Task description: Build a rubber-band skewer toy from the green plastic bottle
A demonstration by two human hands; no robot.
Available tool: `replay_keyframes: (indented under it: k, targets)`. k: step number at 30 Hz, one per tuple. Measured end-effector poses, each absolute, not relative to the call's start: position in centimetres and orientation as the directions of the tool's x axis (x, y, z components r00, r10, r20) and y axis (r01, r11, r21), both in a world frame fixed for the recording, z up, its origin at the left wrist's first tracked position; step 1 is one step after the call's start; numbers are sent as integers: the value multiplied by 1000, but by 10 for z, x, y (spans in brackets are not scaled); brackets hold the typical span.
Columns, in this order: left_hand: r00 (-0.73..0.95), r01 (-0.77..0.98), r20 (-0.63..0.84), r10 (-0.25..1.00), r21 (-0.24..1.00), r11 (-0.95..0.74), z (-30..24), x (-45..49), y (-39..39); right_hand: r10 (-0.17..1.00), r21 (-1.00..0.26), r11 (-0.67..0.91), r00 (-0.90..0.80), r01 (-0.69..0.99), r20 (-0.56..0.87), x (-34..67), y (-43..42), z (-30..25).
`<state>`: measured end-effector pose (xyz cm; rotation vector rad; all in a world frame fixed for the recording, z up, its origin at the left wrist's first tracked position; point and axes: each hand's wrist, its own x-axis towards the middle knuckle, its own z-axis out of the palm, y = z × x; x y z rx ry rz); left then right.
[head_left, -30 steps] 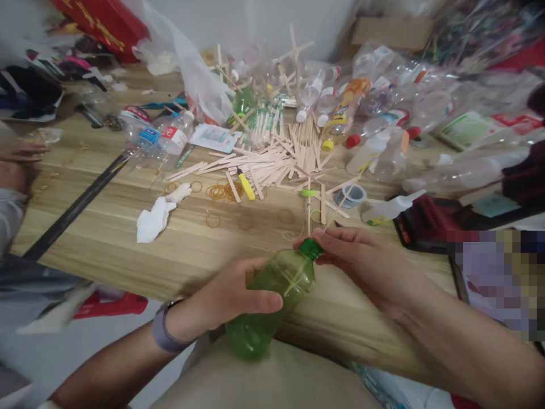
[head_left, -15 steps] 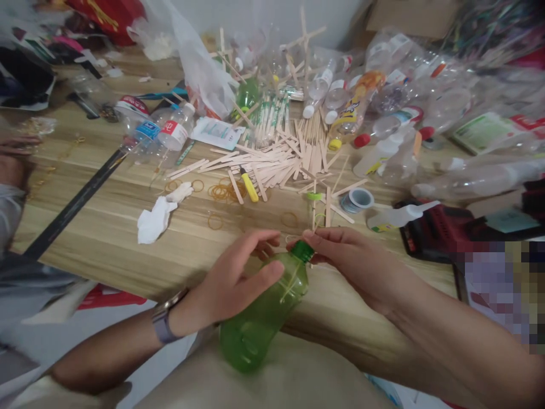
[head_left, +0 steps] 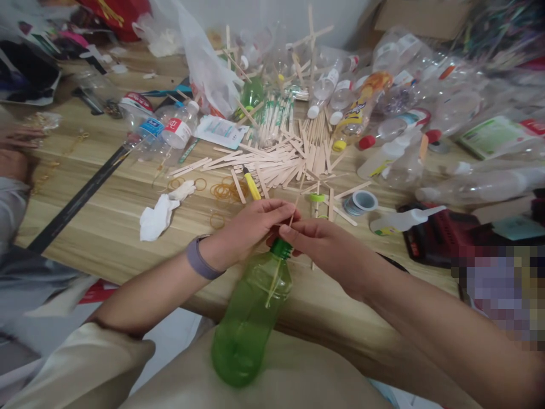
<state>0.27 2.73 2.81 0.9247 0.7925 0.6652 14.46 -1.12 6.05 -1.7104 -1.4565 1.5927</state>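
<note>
At the mouth of the green bottle (head_left: 240,335), the left hand (head_left: 255,224) and right hand (head_left: 326,250) each keep a pinching grip on a thin stick (head_left: 297,200) reaching down inside it, while flat sticks (head_left: 276,167) lie beyond it on the counter (head_left: 102,238).

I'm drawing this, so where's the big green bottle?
In the head view, the big green bottle is low, slightly left of centre, in front of beige clothing, its neck by the left hand and right hand.
</note>
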Motion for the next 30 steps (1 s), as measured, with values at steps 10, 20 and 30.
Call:
replay_keyframes:
  k: [10,20,30]
  targets:
    - [421,83,-282,862,959,273,23,-5,25,837,-834,-452,-174,316,-519,130,-7,49]
    - [387,196,-304,870,950,244,19,-8,25,792,-810,-554,-179,194,-584,128,-12,54]
    - [344,212,-298,891,948,236,22,-4,23,693,-737,-668,-274,104,-667,136,1,60]
